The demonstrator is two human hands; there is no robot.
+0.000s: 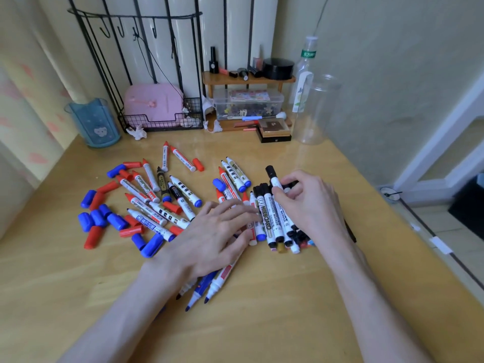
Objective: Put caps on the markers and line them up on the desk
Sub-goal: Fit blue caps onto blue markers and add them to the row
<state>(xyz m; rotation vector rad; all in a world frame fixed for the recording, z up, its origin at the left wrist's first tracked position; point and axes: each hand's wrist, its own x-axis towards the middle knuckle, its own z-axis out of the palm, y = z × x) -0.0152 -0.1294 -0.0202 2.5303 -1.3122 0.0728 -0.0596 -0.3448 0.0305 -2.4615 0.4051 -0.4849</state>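
Many whiteboard markers lie scattered on the wooden desk [262, 310], several uncapped. Loose blue and red caps [104, 218] sit at the left. A row of black-capped markers [275, 218] lies side by side in the middle. My right hand [309, 203] pinches a black-capped marker [273, 178] at the far end of that row. With straight fingers, my left hand [217, 237] rests flat on a heap of markers beside the row. A few uncapped blue markers [209, 286] stick out under my left wrist.
At the back stand a blue cup [94, 121], a wire rack with a pink case [154, 103], a small wooden shelf [248, 79] over a clear box, a plastic bottle [303, 74] and a clear jar [317, 108]. The desk's right edge drops to the floor.
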